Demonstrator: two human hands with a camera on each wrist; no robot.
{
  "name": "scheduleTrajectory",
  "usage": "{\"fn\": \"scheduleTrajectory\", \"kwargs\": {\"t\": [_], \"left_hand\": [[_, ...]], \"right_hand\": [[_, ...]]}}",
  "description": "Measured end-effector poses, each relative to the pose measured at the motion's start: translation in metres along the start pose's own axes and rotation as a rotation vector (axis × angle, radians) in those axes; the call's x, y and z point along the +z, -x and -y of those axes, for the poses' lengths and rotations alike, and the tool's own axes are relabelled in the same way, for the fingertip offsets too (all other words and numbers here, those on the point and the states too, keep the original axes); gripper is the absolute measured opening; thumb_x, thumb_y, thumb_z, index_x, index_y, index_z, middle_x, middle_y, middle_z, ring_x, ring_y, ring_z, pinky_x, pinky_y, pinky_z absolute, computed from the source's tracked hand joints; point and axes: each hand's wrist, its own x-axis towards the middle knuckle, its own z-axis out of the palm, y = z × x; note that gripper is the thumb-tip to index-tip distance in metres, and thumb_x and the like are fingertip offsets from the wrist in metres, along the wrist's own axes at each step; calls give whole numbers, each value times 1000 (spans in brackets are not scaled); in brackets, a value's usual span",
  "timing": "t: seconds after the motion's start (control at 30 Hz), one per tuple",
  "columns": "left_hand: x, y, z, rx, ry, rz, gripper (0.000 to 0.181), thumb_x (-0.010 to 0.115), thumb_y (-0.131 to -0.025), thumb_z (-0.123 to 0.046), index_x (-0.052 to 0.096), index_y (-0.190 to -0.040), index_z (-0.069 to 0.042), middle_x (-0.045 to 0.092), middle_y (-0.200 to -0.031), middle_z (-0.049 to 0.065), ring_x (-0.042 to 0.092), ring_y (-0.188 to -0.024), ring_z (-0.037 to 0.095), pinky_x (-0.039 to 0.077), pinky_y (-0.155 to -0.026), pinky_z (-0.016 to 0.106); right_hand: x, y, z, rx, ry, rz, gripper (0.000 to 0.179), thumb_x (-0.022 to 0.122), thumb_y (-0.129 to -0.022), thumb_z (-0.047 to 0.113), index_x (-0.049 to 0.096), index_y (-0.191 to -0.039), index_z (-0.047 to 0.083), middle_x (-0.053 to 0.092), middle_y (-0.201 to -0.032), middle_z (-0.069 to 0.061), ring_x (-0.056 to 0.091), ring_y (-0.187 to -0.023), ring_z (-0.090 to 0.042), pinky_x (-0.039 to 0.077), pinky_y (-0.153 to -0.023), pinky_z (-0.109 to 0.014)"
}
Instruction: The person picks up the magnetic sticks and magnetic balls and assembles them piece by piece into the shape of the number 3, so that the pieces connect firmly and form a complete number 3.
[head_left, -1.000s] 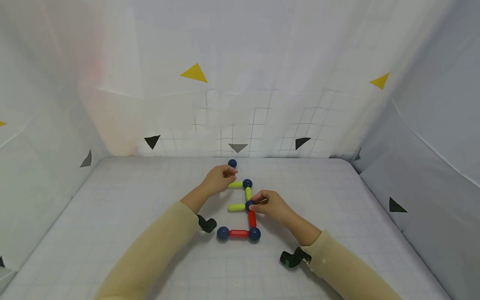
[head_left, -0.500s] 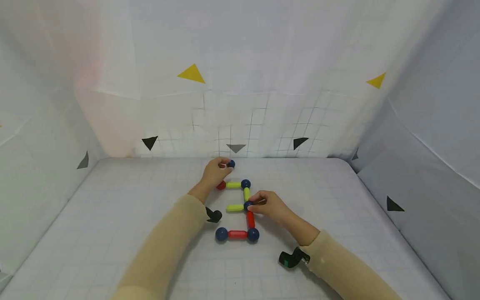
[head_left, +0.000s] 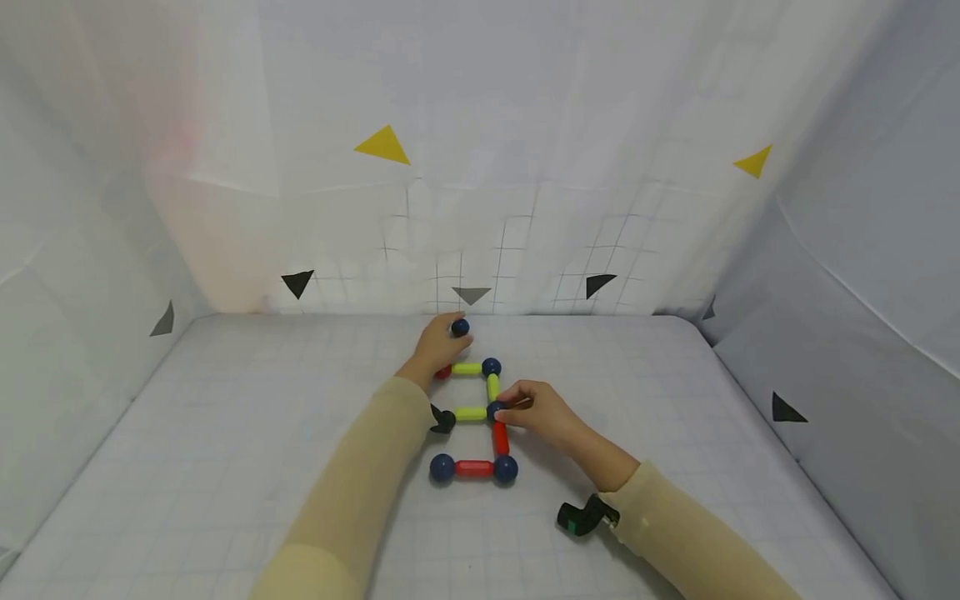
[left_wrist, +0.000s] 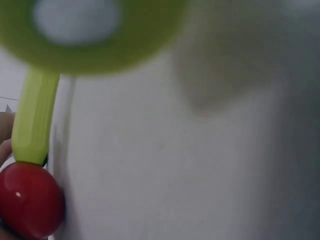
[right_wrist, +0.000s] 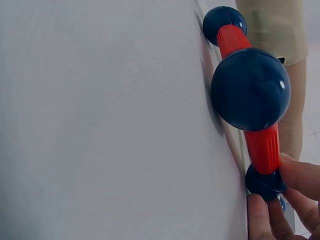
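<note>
At the far side of the table, my left hand [head_left: 438,342] reaches round a loose dark blue ball [head_left: 460,327], which sits between its fingers and thumb. With thumb and fingertips, my right hand [head_left: 546,412] holds the middle blue ball [right_wrist: 265,182] of a flat figure built from rods and balls. From that ball, a red rod [head_left: 501,439] runs to a near corner ball [head_left: 506,469], and a second red rod [head_left: 474,468] links it to another blue ball [head_left: 442,467]. Lime green rods [head_left: 470,413] form the far part, with a red ball [left_wrist: 32,201] at one end, partly behind my left hand.
A white gridded cloth covers the table [head_left: 225,467]. White sheets [head_left: 480,100] with yellow and black triangles surround it at the back and sides. A black wrist camera [head_left: 444,421] on the left arm overlaps the end of a green rod.
My left hand has moved away from the red ball, farther back to the loose blue ball, and now surrounds it. The right hand has stayed on the middle ball.
</note>
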Motion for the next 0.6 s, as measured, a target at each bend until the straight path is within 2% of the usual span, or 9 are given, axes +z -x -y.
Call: {"fn": "scheduleTrajectory", "kwargs": {"t": [0.2, 0.37, 0.6], "left_hand": [[-4, 1, -5, 1, -34, 21, 50, 62, -99, -29, 51, -147, -19, 44, -154, 10, 37, -143, 31, 28, -117, 47], [-6, 3, -5, -42, -11, -17, 41, 63, -98, -27, 59, -139, -21, 50, -149, 10, 42, -139, 32, 33, -114, 47], [-5, 4, -4, -71, 49, -69, 30, 69, -95, -23, 64, -124, -15, 60, -134, 10, 53, -127, 29, 40, -108, 45]], "right_hand": [[1, -1, 0, -3, -7, -2, 22, 80, -86, 14, 71, -105, 9, 68, -105, -4, 64, -96, -19, 56, -81, -33], [1, 0, -1, -15, -13, 6, 22, 80, -87, 14, 71, -106, 8, 68, -105, -4, 64, -96, -19, 56, -80, -32], [1, 2, 1, -13, -15, 3, 21, 79, -87, 13, 71, -105, 8, 68, -104, -5, 64, -95, -20, 56, -80, -32]]}}
